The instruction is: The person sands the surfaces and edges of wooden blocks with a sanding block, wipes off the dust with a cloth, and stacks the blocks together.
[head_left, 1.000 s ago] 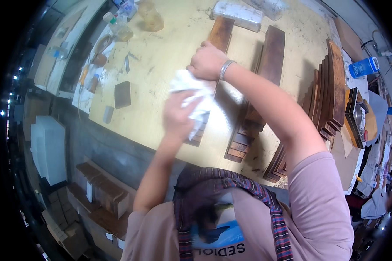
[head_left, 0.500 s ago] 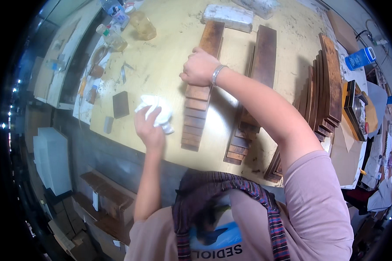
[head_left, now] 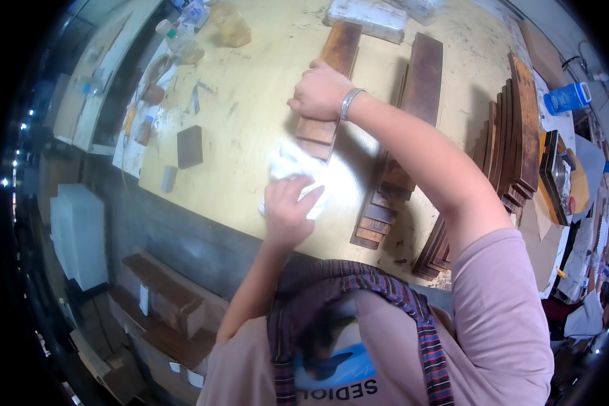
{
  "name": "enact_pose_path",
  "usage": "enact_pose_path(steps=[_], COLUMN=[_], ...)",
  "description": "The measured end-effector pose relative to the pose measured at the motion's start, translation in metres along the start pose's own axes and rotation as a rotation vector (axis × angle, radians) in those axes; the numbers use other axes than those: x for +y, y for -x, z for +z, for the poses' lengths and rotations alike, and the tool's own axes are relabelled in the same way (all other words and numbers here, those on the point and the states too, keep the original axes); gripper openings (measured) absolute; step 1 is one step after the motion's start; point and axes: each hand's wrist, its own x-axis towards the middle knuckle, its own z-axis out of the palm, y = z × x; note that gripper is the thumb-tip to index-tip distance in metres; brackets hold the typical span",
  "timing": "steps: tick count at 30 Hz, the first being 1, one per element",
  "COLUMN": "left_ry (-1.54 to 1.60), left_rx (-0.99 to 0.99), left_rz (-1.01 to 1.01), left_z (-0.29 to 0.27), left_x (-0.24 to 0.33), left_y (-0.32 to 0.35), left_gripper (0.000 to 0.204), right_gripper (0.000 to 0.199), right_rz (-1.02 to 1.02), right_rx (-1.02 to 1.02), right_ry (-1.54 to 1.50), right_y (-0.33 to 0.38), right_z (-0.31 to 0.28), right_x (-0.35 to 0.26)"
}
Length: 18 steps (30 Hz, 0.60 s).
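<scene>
Pressing down near the bench's (head_left: pixel 250 135) front edge, a white cloth (head_left: pixel 292 177) is gripped by the left hand (head_left: pixel 285 215) while the right hand (head_left: pixel 320 90), curled, steadies a plank (head_left: pixel 326 88); wiping seemingly unfinished, other planks (head_left: pixel 413 108) untouched

Landmark: the plank (head_left: pixel 328 74) pinned under the right hand (head_left: pixel 318 91).
Left of plank: a broad strip of bare bench (head_left: pixel 250 128) is left open, broken only by a dark block (head_left: pixel 189 146) and a small grey block (head_left: pixel 168 178).
Near end of plank: passage is closed by the left hand (head_left: pixel 285 213) pressed on a white cloth (head_left: pixel 298 177).
Right of plank: a narrow gap, then a second plank (head_left: pixel 423 71) and stacked boards (head_left: pixel 511 132).
Far end of plank: blocked by a pale slab (head_left: pixel 365 13).
Far left: the edge is crowded by bottles (head_left: pixel 179 37).
</scene>
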Motion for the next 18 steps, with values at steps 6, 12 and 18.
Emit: enact_pose_path(steps=[6,12,18], left_ry=[-0.116,0.119,0.014], left_rx=[0.113,0.173,-0.127], left_rz=[-0.3,-0.393,-0.068], left_z=[-0.031,-0.055,-0.008], left_x=[-0.096,-0.063,0.009], left_y=[0.067,0.03,-0.013], left_gripper=[0.018,0.017,0.02], right_gripper=[0.043,0.043,0.042], right_rz=[-0.003,0.013,0.004], right_rx=[-0.028,-0.018,0.007], right_ry=[-0.027,-0.019,-0.008], right_y=[0.001,0.002,-0.002], right_z=[0.003,0.0,0.005], right_x=[-0.002,0.001,-0.003])
